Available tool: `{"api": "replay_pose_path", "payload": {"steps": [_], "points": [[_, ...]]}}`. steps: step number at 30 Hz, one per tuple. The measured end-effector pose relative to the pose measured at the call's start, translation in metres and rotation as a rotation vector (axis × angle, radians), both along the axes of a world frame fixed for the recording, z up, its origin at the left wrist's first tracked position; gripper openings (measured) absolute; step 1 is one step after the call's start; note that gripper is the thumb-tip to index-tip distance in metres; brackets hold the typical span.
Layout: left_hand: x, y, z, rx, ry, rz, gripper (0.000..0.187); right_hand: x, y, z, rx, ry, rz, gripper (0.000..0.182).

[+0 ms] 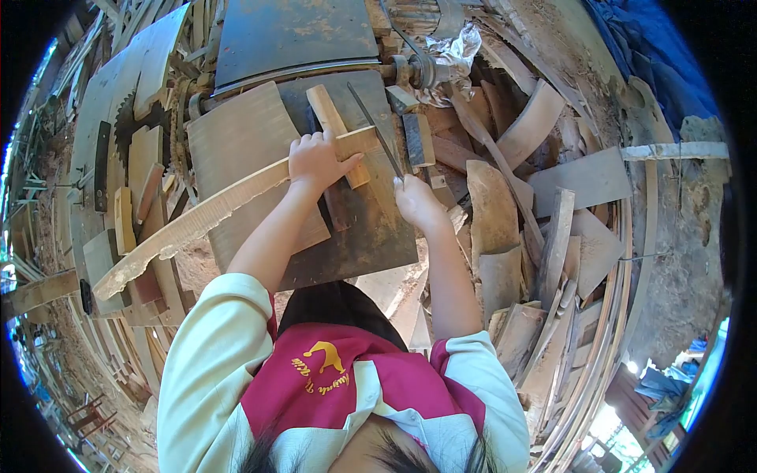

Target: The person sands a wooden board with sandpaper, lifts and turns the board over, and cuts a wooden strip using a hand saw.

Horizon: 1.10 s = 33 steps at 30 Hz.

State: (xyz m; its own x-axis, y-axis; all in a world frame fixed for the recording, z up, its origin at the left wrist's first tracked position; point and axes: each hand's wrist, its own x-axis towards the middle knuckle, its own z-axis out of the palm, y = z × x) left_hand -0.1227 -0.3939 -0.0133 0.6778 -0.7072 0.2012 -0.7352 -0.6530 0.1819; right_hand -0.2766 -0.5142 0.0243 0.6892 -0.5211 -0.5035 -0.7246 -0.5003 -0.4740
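My left hand (314, 162) is closed over a long curved wooden strip (229, 199) with a rough, ragged lower edge, thumb stretched toward its right end. Under that end, a short wooden batten (327, 110) lies crosswise. Closed in a fist, my right hand (418, 201) grips the lower end of a long, thin, dark metal tool (371, 118). The tool slants up and left, crossing the strip's right end in this view; its exact kind I cannot tell. Both pieces of wood rest over a wide flat board (244, 142) and a dark metal machine table (347, 256).
A toothed circular saw blade (126, 118) stands at the left among wooden blocks. Behind the table are a dark metal plate (296, 35) and a shaft with a pulley (426, 71). Offcuts (497, 213) pile up at the right, beside crumpled foil (457, 51).
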Motion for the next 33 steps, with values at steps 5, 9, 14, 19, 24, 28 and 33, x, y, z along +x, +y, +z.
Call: {"api": "replay_pose_path", "payload": {"steps": [5,9,14,19,24,28,33], "points": [[0.000,0.000,0.001,0.016,-0.017,-0.007,0.061,0.026,-0.010,-0.014,-0.027,-0.048,0.023,0.038],[0.000,-0.002,0.000,-0.002,-0.025,-0.006,0.061,0.055,-0.013,-0.035,-0.064,-0.070,-0.024,0.039],[0.001,-0.002,-0.002,-0.002,-0.045,0.002,0.061,0.052,-0.011,-0.049,-0.112,-0.134,-0.034,0.039],[0.001,-0.001,-0.006,-0.011,-0.117,0.007,0.061,0.040,-0.006,-0.045,-0.102,-0.130,-0.025,0.040],[0.001,-0.001,-0.003,0.002,-0.055,0.010,0.062,-0.008,0.004,-0.035,-0.065,-0.119,-0.016,0.040],[0.002,-0.001,-0.006,-0.012,-0.080,-0.002,0.061,-0.071,0.020,-0.019,-0.043,-0.033,-0.014,0.038],[0.001,0.000,-0.002,0.002,-0.045,0.004,0.061,-0.114,0.039,0.005,-0.040,0.025,-0.070,0.036]]}}
